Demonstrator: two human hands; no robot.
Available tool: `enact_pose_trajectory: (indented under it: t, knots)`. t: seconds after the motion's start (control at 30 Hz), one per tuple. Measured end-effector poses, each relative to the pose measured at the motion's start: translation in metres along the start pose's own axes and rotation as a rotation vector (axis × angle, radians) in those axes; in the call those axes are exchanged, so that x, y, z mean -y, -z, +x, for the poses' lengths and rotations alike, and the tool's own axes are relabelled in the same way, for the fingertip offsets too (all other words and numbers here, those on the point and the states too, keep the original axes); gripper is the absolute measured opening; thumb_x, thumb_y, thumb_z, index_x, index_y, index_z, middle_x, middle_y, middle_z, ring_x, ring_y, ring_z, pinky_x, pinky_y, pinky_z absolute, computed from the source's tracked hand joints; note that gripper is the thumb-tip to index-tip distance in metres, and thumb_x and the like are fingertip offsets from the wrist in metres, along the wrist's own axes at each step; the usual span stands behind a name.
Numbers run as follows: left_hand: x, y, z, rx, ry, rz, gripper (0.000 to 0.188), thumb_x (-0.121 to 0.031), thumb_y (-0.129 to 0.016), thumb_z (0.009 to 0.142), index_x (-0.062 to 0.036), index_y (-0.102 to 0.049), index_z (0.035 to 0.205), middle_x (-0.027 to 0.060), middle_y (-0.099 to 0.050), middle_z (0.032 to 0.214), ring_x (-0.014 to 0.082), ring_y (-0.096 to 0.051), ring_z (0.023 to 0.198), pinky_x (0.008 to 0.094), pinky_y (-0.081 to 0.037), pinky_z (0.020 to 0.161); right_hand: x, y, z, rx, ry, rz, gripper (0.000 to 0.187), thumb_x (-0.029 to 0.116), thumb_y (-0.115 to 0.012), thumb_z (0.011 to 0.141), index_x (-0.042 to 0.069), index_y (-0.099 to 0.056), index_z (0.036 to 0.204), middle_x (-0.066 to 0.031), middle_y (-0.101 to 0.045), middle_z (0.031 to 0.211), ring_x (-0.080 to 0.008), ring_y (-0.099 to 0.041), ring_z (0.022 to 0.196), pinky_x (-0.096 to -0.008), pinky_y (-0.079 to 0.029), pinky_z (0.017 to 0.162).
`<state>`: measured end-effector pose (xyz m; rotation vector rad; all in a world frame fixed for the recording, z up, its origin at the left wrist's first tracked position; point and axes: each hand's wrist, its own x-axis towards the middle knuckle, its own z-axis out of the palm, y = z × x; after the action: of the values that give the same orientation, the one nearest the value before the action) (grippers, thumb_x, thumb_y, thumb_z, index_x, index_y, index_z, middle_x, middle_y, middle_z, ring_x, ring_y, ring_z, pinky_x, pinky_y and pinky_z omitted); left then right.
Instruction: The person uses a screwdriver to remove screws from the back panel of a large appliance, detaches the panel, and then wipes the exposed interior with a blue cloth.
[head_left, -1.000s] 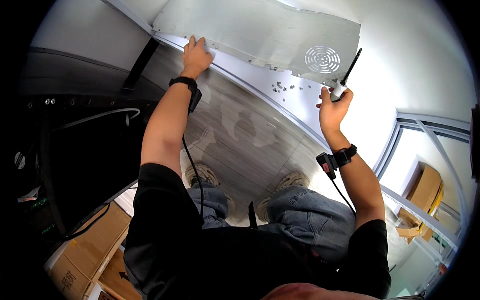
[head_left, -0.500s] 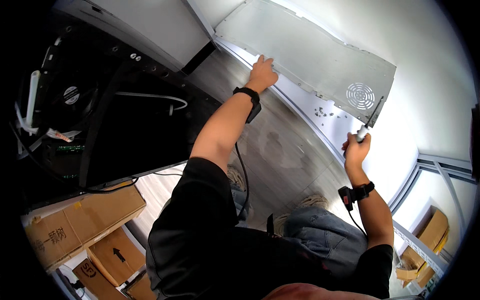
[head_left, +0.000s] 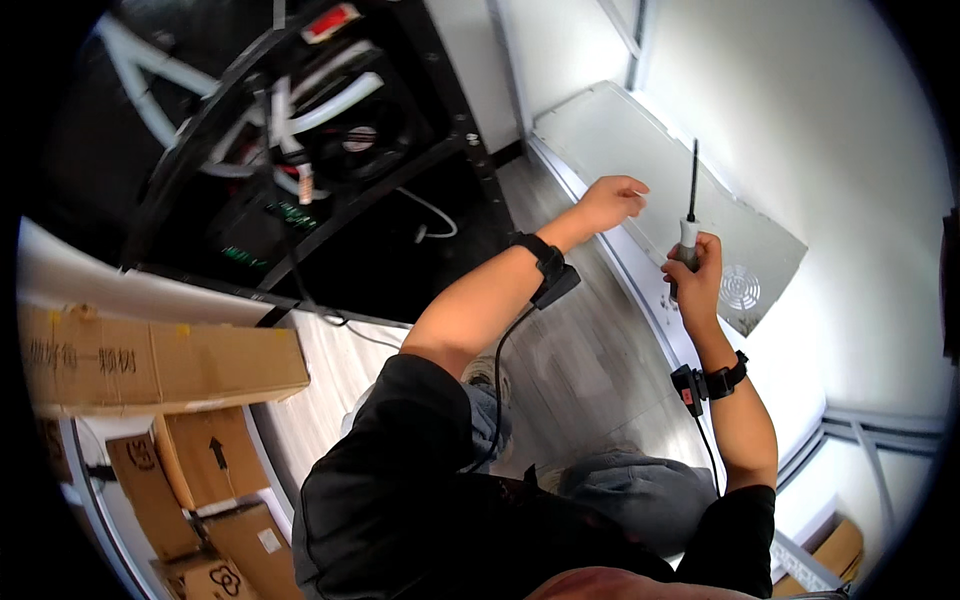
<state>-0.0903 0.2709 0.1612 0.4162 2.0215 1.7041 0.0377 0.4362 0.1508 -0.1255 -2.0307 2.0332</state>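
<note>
While right hand (head_left: 697, 275) grips screwdriver (head_left: 689, 235) | left hand (head_left: 612, 203) loosely open | small metal bits (head_left: 668, 302) could scatter if panel (head_left: 615, 130) gets bumped

The left hand (head_left: 610, 204) is stretched forward, loosely bent, while the right hand (head_left: 702, 280) curls in a grip.

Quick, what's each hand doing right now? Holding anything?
Left hand: fingers loosely bent; can't tell whether it holds anything small.
Right hand: closed around a screwdriver.
</note>
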Motion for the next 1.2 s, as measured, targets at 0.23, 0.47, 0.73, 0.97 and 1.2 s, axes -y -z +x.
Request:
enact_pose_trajectory:
  t: [0.23,0.47,0.73,0.97,1.2]
  knots:
    - [-0.065,0.039,-0.098,-0.123,-0.136,-0.195,0.029,-0.025,-0.05,0.098,-0.0055,-0.06,0.117,0.0002,-0.063,0.095,0.0077,-0.058,0.084,0.023,-0.048,0.073,0.081,-0.07,0.004,0.402,-0.166,0.133,0.042,0.006,-0.064,0.084,0.004,-0.049,0.123,-0.0045,-0.059,0.088,-0.0097,-0.058,0.065,-0.0226,-0.045,0.051]
    - [-0.042,0.053,-0.159,-0.341,0.102,-0.182,0.021,-0.025,-0.054,0.096,-0.0065,-0.065,0.096,0.0015,-0.065,0.105,0.0088,-0.058,0.083,0.0248,-0.047,0.072,0.077,-0.097,-0.014,0.65,-0.344,-0.009,0.044,0.019,-0.063,0.088,0.002,-0.047,0.125,-0.0027,-0.056,0.083,-0.0106,-0.056,0.061,-0.0243,-0.044,0.048]
    - [0.014,-0.01,-0.097,-0.026,-0.018,-0.28,0.027,-0.024,-0.054,0.095,-0.0041,-0.06,0.112,0.0029,-0.059,0.11,0.009,-0.057,0.085,0.026,-0.048,0.075,0.001,-0.034,-0.013,0.477,-0.348,-0.1,0.041,0.022,-0.063,0.09,-0.001,-0.04,0.115,-0.0072,-0.057,0.082,-0.0126,-0.058,0.062,-0.0261,-0.046,0.052]
    - [0.051,-0.113,-0.033,0.268,-0.256,-0.096,0.045,-0.008,-0.062,0.087,-0.004,-0.05,0.131,0.0036,-0.055,0.104,0.0124,-0.057,0.092,0.0247,-0.049,0.078,-0.034,0.069,-0.039,0.045,-0.212,-0.234,0.016,0.01,-0.068,0.084,0.005,-0.059,0.096,0.0011,-0.058,0.084,-0.0077,-0.052,0.075,-0.0224,-0.041,0.068]
    - [0.136,-0.216,-0.015,0.801,-0.033,-0.221,0.061,-0.016,-0.065,0.088,-0.0061,-0.037,0.141,0.0107,-0.048,0.134,0.0215,-0.053,0.113,0.0324,-0.048,0.089,-0.123,0.15,-0.102,-0.534,-0.433,-0.092,0.02,0.015,-0.064,0.089,-0.002,-0.062,0.098,-0.0022,-0.061,0.08,-0.0093,-0.054,0.071,-0.0237,-0.043,0.062]
